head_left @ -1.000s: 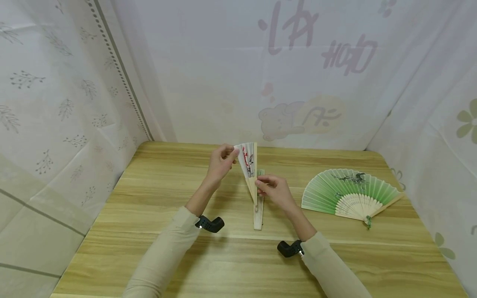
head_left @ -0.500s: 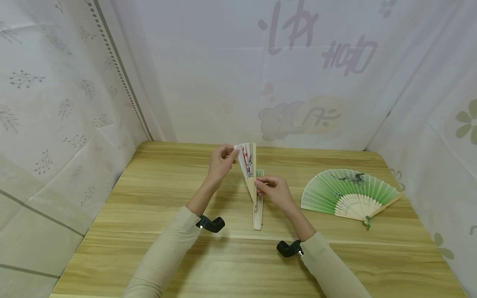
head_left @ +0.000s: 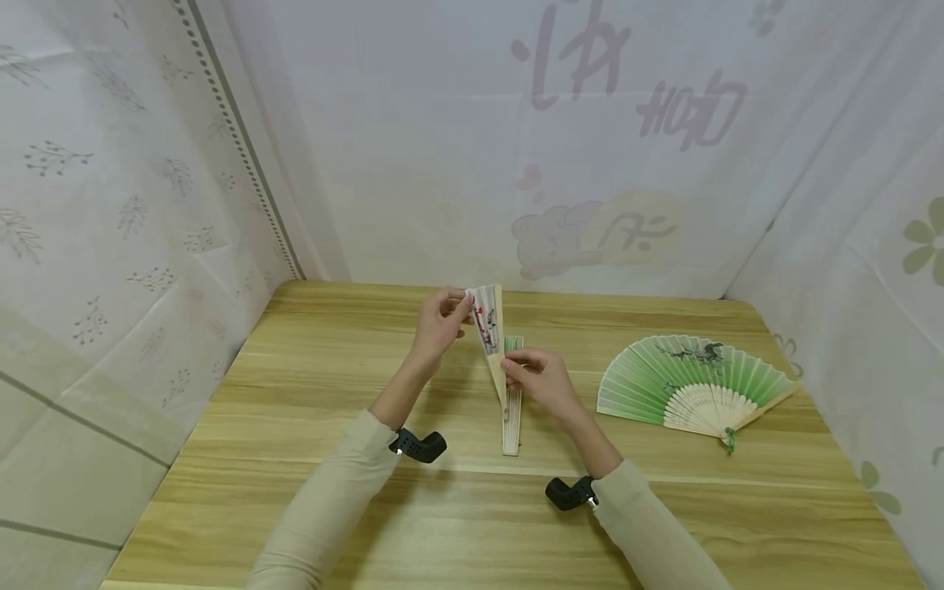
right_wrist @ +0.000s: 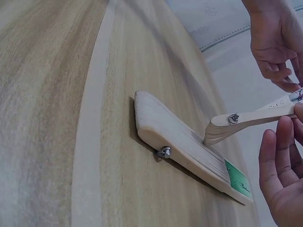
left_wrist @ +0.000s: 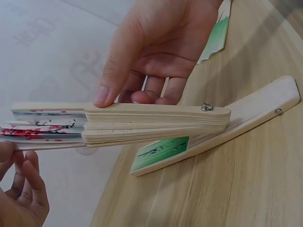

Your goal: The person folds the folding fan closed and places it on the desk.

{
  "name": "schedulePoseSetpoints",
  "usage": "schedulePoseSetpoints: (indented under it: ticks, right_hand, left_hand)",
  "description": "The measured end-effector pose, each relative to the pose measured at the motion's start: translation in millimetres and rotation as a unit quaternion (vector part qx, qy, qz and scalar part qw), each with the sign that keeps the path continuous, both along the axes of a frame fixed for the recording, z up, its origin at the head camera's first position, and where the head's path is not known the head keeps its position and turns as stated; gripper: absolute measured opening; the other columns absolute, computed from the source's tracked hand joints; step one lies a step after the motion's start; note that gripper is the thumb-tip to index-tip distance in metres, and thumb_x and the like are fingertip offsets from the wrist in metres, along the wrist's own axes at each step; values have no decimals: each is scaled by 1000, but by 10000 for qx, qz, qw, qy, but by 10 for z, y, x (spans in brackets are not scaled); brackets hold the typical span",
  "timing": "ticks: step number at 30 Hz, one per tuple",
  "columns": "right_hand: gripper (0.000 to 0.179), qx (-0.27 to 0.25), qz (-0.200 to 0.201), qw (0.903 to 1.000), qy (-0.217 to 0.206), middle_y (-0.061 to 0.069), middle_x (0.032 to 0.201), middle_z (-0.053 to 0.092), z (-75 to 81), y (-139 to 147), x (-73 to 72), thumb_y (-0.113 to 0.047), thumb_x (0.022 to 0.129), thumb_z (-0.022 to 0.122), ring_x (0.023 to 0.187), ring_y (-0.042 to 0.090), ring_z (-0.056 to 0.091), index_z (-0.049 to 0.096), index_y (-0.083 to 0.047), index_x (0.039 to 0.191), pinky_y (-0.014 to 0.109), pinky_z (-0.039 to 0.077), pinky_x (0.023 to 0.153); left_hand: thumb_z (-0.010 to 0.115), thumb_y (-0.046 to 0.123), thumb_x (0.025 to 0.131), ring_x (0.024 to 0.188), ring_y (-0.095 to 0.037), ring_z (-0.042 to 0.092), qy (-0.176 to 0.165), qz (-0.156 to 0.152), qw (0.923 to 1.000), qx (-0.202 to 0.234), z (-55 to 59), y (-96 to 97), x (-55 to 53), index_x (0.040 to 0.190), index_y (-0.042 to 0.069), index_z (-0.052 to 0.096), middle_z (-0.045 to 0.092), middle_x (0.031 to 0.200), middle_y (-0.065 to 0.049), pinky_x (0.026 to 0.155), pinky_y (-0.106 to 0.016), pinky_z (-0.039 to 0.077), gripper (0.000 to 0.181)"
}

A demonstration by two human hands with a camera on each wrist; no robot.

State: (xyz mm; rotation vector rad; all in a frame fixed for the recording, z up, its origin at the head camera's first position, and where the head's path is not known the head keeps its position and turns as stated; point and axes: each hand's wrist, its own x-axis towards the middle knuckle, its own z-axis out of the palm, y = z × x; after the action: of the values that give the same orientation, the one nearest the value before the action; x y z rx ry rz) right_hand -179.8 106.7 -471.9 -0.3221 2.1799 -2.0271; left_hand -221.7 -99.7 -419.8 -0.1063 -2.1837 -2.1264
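Head view had the left hand at ten o'clock of a white fan, thumb and fingers pinching the outer edge of its pleated leaf, which bore red blossoms. At four o'clock of the same fan, the right hand pinched it where the ribs met the leaf. The fan was partly folded, tapering to a pivot that pointed near six o'clock. From the left wrist, its ribs lay stacked with narrow gaps among them, and a metal pin ran through the pivot end.

A closed green fan lay on the wooden table at five o'clock of the white one, partly hidden behind it; whether the two touched could not be told. Well apart, at three o'clock, an open green fan lay spread, with a dark branch design and, at its own five o'clock, a green tassel.

Pale printed cloth hung at twelve o'clock, beyond the table. Black devices sat at both wrists beside beige sleeves.
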Motion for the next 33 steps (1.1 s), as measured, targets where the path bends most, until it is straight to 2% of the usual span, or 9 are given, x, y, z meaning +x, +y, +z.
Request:
schedulePoseSetpoints:
  ticks: [3, 6, 14, 20, 26, 30, 33]
  right_hand:
    - [23, -13, -49, 10000, -46, 15, 103, 68, 12, -16, 9, -8, 99, 69, 82, 24, 67, 70, 7, 116, 42, 59, 79]
    - [22, -33, -182, 9998, -51, 16, 99, 69, 10, -23, 12, -6, 98, 69, 80, 23, 67, 70, 8, 115, 44, 59, 78]
    - [23, -137, -291, 9995, -32, 18, 95, 69, 4, -23, 7, -5, 99, 68, 76, 18, 67, 68, 12, 115, 40, 60, 75]
    - [26, -234, -253, 9994, -51, 18, 96, 69, 41, -23, 14, -6, 99, 68, 79, 22, 67, 67, 12, 117, 44, 59, 78]
    - [25, -216, -290, 9993, -63, 16, 96, 69, 78, -27, 17, -8, 98, 70, 80, 21, 67, 69, 10, 115, 36, 59, 77]
    - [22, -203, -257, 9995, 32, 17, 96, 69, 70, -36, 12, -6, 98, 70, 80, 26, 67, 71, 10, 113, 38, 60, 77]
    - [23, -238, -235, 9994, 42, 18, 98, 69, 65, -43, 14, -6, 98, 69, 82, 29, 67, 70, 11, 114, 42, 59, 79]
  left_hand:
    - [58, 17, 106, 93, -38, 65, -152, -154, 9998, 37, -14, -15, 13, 115, 0, 67, 68, 101, -13, 67, -32, 55, 21]
    - [57, 21, 107, 94, -36, 66, -272, -377, 9989, 79, -44, -28, 33, 119, -1, 67, 69, 105, -15, 73, -39, 57, 27]
    - [66, 20, 102, 104, -50, 63, -231, -899, 9956, -111, -118, -37, 88, 123, -1, 66, 68, 110, -18, 84, -58, 55, 30]
    - [70, 14, 99, 100, -49, 65, -156, -789, 9964, -281, -111, -26, 98, 119, -2, 66, 68, 106, -16, 80, -56, 57, 26]
    - [69, 10, 99, 97, -51, 65, -80, -595, 9976, -350, -107, 15, 87, 116, -3, 66, 68, 101, -15, 75, -53, 58, 22]
    - [68, 8, 99, 90, -41, 69, -75, -573, 9977, -365, -116, 39, 81, 115, -3, 66, 68, 101, -15, 73, -50, 59, 20]
    - [67, 9, 100, 88, -35, 71, -59, -665, 9970, -394, -125, 48, 86, 118, -3, 67, 68, 101, -16, 75, -52, 59, 21]
